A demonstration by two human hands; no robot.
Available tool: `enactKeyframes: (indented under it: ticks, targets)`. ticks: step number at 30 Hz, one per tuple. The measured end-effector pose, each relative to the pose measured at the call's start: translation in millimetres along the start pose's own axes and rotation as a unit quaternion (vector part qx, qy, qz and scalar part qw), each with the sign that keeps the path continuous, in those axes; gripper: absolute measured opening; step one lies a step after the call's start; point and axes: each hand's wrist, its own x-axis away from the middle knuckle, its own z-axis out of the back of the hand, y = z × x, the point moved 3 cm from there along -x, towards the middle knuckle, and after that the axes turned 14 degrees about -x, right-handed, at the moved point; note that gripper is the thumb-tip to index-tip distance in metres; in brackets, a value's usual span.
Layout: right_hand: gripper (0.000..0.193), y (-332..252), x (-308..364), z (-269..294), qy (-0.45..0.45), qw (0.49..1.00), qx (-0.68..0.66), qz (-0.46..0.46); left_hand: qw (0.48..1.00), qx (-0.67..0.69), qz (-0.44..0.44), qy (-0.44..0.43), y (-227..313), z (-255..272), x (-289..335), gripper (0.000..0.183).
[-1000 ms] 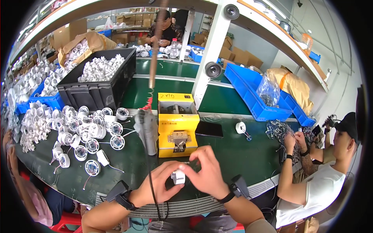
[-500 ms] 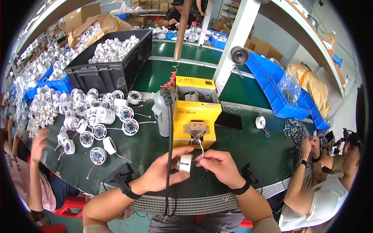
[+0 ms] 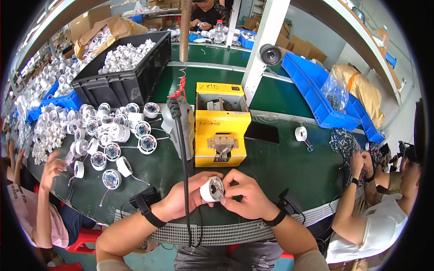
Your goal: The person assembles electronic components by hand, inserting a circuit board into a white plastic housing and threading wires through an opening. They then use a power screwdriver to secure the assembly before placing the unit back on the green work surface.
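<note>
Close to the table's front edge, my left hand (image 3: 184, 198) grips a small white round plastic housing (image 3: 209, 191), its open side turned to the right. At that opening my right hand (image 3: 247, 197) pinches thin wires (image 3: 220, 192) between thumb and fingers; their ends are hidden. Just beyond my hands stands a yellow machine (image 3: 222, 125) with a metal fixture (image 3: 222, 142) on its front. Left of the machine is a grey power tool (image 3: 183, 131), its black cable passing in front of my left hand. More white housings with round circuit boards (image 3: 111, 179) lie to the left.
A black crate (image 3: 115, 88) of small white parts stands at the far left. A phone (image 3: 262, 133) lies right of the machine, near a single housing with a wire (image 3: 301, 133). Blue trays (image 3: 316, 97) are at the back right. People work on both sides and across.
The housing has turned from side-on to show its opening. My right hand has moved from the wire in front of the machine's fixture to the housing. The view has shifted slightly.
</note>
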Motion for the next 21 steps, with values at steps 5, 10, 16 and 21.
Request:
enactKeyframes:
  ticks: [5,10,16,21]
  targets:
    - [0.009,7,2,1,-0.002,0.998,-0.032,-0.05,1.0,-0.006,-0.002,0.004,4,-6,1,0.045]
    - [0.007,18,6,3,0.049,0.986,-0.053,-0.149,0.998,-0.055,-0.008,0.016,5,-7,1,0.043]
    - [0.018,-5,-2,12,0.155,0.986,0.053,-0.027,0.989,-0.043,-0.095,0.107,7,-1,2,0.034]
    - [0.013,-11,-4,14,0.153,0.963,0.207,0.085,0.987,-0.034,-0.124,0.097,5,1,3,0.032]
